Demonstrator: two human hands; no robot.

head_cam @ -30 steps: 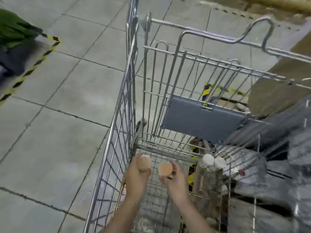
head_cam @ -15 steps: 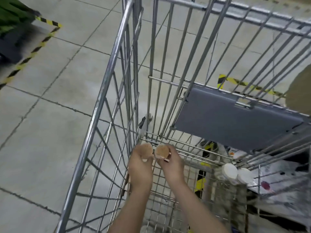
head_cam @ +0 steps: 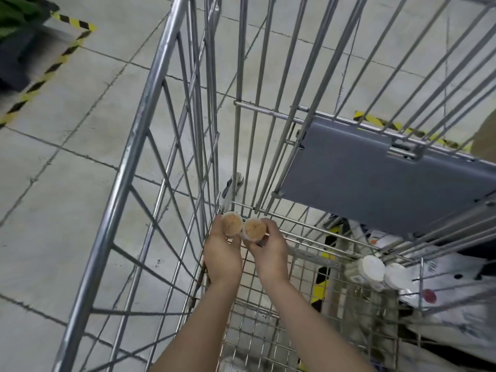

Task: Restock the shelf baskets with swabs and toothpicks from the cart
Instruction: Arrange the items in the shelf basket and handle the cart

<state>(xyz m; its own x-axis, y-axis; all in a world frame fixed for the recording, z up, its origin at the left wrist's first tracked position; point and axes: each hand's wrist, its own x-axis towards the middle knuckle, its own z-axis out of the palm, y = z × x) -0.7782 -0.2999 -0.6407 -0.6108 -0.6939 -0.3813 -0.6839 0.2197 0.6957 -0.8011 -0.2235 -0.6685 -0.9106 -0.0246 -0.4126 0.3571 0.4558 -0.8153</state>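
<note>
A: What has each hand got down in the cart (head_cam: 128,167)?

B: A round tub of toothpicks apiece. The left hand (head_cam: 222,253) grips the left toothpick tub (head_cam: 232,224) and the right hand (head_cam: 269,251) grips the right toothpick tub (head_cam: 254,229). Both sit at lower centre of the frame, side by side and just about touching, packed tips facing the camera.

A: And how are the fingers set?

B: Curled close round the sides of each tub, with the open-looking tops poking out above the knuckles. The tubs stand within the curl of the fingers, not at the tips.

A: How would you expect them to handle?

B: Light, I'd judge, and stiff-walled, so a wrap round the barrel is the right hold. Smooth plastic can slip, and if the top has no lid on it, which I cannot tell from here, tipping it would spill the sticks. Best kept upright.

A: Anything else to collect?

B: Two white-capped containers (head_cam: 381,269) lie at lower right, well apart from both hands, against a white bag (head_cam: 456,285). Swabs perhaps, though the labels are too blurred to say. A grey flap (head_cam: 375,183) hangs at centre right. No shelf baskets are in sight, so the carrying is yet to come
</note>
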